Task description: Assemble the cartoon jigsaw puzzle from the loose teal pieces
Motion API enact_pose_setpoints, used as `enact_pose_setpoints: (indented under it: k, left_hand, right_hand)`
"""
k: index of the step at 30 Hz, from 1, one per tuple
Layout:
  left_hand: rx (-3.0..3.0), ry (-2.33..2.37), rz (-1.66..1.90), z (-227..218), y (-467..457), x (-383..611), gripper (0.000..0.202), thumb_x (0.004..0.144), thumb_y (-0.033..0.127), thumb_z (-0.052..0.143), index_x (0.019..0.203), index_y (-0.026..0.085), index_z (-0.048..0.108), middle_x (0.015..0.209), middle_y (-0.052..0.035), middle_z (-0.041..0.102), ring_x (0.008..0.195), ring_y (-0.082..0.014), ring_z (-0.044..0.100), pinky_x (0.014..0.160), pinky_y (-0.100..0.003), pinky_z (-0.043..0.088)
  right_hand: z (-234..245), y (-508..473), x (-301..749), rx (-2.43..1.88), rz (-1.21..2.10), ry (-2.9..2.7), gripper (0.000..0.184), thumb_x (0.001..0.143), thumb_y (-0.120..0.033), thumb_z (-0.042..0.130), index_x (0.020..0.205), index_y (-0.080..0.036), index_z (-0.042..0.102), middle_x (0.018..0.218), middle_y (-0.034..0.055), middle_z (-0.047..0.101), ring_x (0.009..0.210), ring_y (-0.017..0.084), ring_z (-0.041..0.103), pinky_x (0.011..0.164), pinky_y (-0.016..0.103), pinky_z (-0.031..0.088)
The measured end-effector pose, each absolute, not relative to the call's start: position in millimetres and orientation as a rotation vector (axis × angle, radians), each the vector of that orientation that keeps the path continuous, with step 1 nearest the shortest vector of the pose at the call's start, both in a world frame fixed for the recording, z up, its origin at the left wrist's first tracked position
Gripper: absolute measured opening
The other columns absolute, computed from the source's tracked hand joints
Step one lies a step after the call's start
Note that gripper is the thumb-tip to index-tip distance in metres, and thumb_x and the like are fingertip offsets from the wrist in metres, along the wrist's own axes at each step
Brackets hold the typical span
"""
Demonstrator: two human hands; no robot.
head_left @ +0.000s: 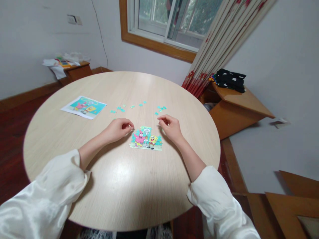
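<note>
A partly joined jigsaw puzzle (146, 141) lies flat on the round table, showing a pink starfish, a pale green figure and a yellow sponge character against turquoise. Close to its upper left edge is my left hand (121, 128), with thumb and fingertips brought together; anything between them is too small to make out. My right hand (170, 126) is beyond the upper right corner of the puzzle, its fingers loosely bent and nothing visible between the tips. Several loose turquoise jigsaw pieces (121, 109) are scattered past my hands, with more pieces (162, 108) just beyond the right one.
The pale wooden table (119, 196) carries a printed reference picture (86, 107) at the left. Behind it stand a small cabinet with papers (58, 66) and a window (174, 23). At right are a curtain (224, 36) and a wooden cabinet (239, 111) with dark folded cloth (230, 80).
</note>
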State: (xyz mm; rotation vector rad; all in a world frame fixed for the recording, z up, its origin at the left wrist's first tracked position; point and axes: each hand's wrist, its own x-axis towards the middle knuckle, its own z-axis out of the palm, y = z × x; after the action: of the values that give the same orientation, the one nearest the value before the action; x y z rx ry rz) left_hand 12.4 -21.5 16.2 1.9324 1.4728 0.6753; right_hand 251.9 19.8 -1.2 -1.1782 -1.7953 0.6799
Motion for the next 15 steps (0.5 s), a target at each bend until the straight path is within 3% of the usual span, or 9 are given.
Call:
enact_pose_setpoints:
  k: [4, 15]
  left_hand:
    - [2.016, 1.466, 0.638, 14, -22, 14, 0.02, 0.077, 0.02, 0.052, 0.082, 0.015, 0.07, 0.079, -0.0061, 0.065, 0.068, -0.0143, 0.052, 0.066, -0.027, 0.04]
    - [2.058, 1.511, 0.57, 10, -20, 11, 0.025, 0.073, 0.013, 0.048, 0.082, 0.014, 0.071, 0.08, -0.0061, 0.066, 0.07, -0.0158, 0.055, 0.07, -0.028, 0.042]
  right_hand:
    - [-7, 35, 267, -1.279, 0.581, -1.752, 0.02, 0.074, -0.021, 0.049, 0.08, -0.016, 0.067, 0.072, 0.0021, 0.065, 0.064, 0.013, 0.052, 0.065, 0.028, 0.043]
    - [-21, 55, 295, -1.489, 0.346, -1.808, 0.025, 0.076, -0.012, 0.048, 0.082, -0.015, 0.072, 0.084, 0.0084, 0.068, 0.075, 0.018, 0.058, 0.079, 0.034, 0.046]
